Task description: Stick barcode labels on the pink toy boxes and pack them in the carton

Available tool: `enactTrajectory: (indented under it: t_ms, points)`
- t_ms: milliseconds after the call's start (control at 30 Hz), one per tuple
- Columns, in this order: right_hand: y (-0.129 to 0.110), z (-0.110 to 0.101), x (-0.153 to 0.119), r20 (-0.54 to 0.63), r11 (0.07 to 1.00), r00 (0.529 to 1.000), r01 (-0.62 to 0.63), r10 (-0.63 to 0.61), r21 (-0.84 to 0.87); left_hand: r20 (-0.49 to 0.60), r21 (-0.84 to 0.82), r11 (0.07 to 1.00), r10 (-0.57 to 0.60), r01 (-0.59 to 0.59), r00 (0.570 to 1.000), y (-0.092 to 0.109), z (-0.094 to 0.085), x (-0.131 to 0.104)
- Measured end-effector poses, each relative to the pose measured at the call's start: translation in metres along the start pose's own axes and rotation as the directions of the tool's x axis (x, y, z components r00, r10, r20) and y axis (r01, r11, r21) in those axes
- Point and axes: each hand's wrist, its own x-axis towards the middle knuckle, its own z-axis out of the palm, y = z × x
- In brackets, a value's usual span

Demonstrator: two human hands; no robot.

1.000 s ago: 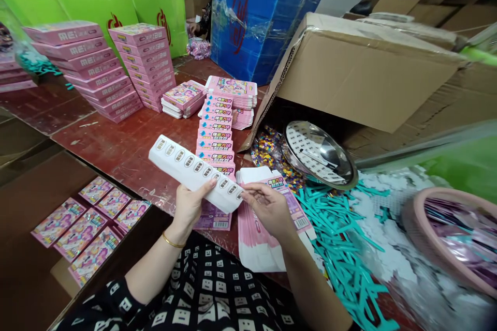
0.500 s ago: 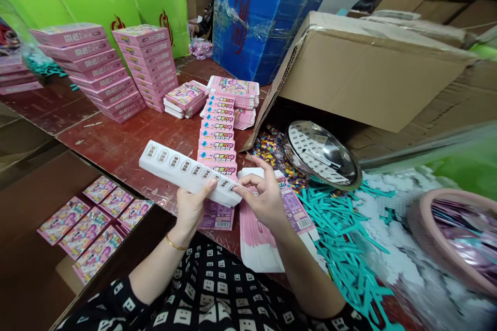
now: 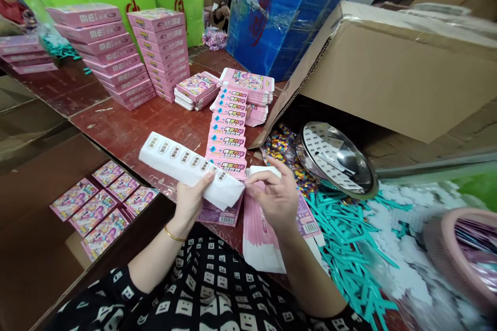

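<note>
Before me spreads the red tabletop (image 3: 120, 132), with a tipped cardboard box (image 3: 388, 72) on its right side. Two stacks of pink boxes (image 3: 163, 51) stand at the left; a row of overlapping pink cartons (image 3: 229, 126) runs up the middle. A steel bowl (image 3: 373, 178) sits tilted by the cardboard box. My white label strip (image 3: 171, 163) is over the row's near end: my left hand (image 3: 189, 204) grips it, thumb on top. My right hand (image 3: 275, 199) is curled narrow at its right end; whether it pinches anything, I can't tell. Oval stickers (image 3: 175, 153) line the strip.
</note>
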Motion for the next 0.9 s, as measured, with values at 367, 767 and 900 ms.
enactTrajectory:
  t_ms: [367, 767, 900]
  points:
    - [0.054, 0.016, 0.033, 0.368, 0.953, 0.89, -0.303, 0.269, 0.034, 0.03, 0.196, 0.959, -0.213, 0.203, 0.977, -0.037, -0.065, -0.029]
    - [0.068, 0.014, 0.059, 0.193, 0.965, 0.981, 0.033, 0.018, -0.259, 0.002, 0.179, 0.954, -0.243, 0.238, 0.97, -0.05, -0.071, -0.015]
    - [0.077, 0.013, 0.072, 0.295, 0.973, 0.931, -0.176, 0.214, -0.151, 0.0, 0.183, 0.96, -0.215, 0.211, 0.977, -0.052, -0.07, -0.016]
